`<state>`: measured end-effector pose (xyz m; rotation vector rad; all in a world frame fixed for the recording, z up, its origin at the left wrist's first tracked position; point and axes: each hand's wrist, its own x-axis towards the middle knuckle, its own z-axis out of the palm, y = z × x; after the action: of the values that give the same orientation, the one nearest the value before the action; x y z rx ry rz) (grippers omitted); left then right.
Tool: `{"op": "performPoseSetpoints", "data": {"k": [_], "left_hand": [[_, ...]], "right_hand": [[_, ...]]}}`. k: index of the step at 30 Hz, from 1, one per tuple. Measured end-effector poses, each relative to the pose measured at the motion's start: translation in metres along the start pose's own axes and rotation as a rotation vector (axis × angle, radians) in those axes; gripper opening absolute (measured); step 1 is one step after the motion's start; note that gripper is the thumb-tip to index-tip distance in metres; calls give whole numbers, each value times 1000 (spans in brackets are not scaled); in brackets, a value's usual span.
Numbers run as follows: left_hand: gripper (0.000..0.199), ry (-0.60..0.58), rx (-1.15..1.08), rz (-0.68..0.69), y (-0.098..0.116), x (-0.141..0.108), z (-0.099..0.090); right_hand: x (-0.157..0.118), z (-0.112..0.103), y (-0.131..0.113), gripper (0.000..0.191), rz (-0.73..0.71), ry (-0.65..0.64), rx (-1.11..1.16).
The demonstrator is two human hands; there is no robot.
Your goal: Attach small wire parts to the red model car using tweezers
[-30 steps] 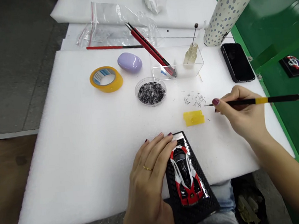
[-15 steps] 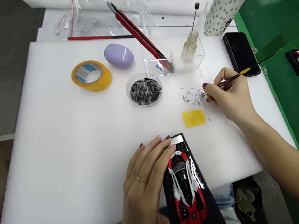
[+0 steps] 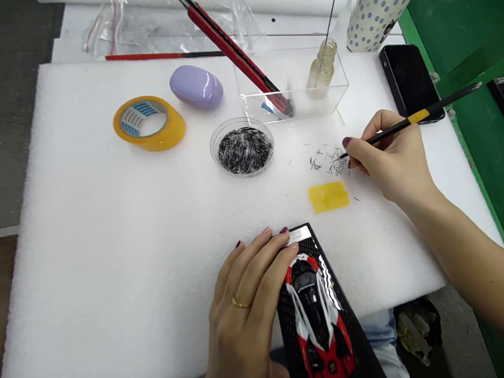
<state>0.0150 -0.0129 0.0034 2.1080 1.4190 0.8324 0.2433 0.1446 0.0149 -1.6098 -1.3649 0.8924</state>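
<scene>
My left hand grips the black display base of a red, white and black model car from its left side. Its fingers lie over the base's far left corner by a silver plate, while the thumb is mostly hidden. In my right hand is a pair of slim black tweezers with a yellow band. Their tip points down into a scatter of tiny black slivers on the white foam sheet. Just nearer lies a yellow tape piece.
A round clear dish holds many black slivers. Behind it stand a clear box with a red cutter and a small glass bottle. Yellow tape, a purple case and a phone lie around.
The tweezers have rolled in my right hand, so their broad side now shows and their rear end sits a little differently. My left hand keeps its grip; the view has shifted slightly.
</scene>
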Motion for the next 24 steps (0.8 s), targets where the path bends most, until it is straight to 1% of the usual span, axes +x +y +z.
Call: {"op": "performPoseSetpoints", "data": {"k": [3, 6, 9, 12, 16, 20, 24], "left_hand": [[46, -14, -1, -24, 2, 0, -1], [47, -20, -13, -24, 3, -1, -4], [52, -45, -50, -13, 0, 0, -5], [57, -42, -63, 17, -4, 0, -3], [56, -18, -78, 36, -7, -1, 0], [60, -12, -101, 42, -6, -1, 0], [57, -34, -98, 16, -3, 1, -2]], "right_hand": [[-2, -2, 1, 39, -2, -5, 82], [-10, -6, -2, 40, 27, -32, 221], [-28, -11, -6, 42, 54, -98, 355], [-48, -13, -7, 41, 60, -133, 414], [-63, -11, -1, 37, 9, -135, 377], [-64, -6, 1, 39, -40, -152, 267], [-64, -5, 0, 39, -40, -155, 201]]}}
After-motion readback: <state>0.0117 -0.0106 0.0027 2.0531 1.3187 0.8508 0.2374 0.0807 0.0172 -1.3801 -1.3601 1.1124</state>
